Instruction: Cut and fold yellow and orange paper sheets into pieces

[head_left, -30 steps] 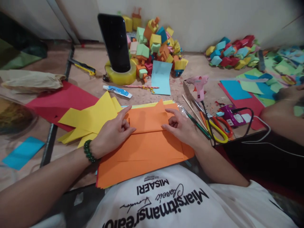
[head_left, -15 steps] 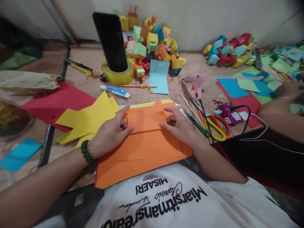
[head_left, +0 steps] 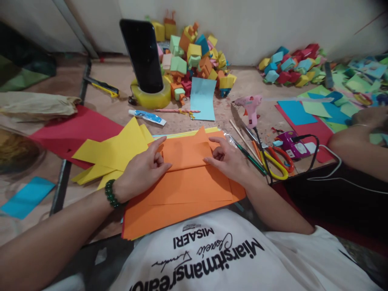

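A folded orange paper (head_left: pixel 188 154) lies on a stack of larger orange sheets (head_left: pixel 182 214) close to my body. At its left edge is my left hand (head_left: pixel 148 163), index finger stretched along the side, thumb on the lower fold and the other fingers curled in. My right hand (head_left: pixel 228 159) mirrors this at the right edge, thumb on the fold and index finger on the upper part. Between them the two hands hold the paper by its sides. Fingertips under its edges are partly hidden.
Yellow paper pieces (head_left: pixel 118 147) lie left of the stack. To the right are scissors (head_left: pixel 277 163), a pink glue gun (head_left: pixel 250 107) and a purple power adapter (head_left: pixel 292 145). A phone (head_left: pixel 142 56) stands in a tape roll (head_left: pixel 153 97). A co-worker's arm (head_left: pixel 360 139) rests at far right.
Both hands and the folded orange paper stay practically in place. The view shifts very slightly.
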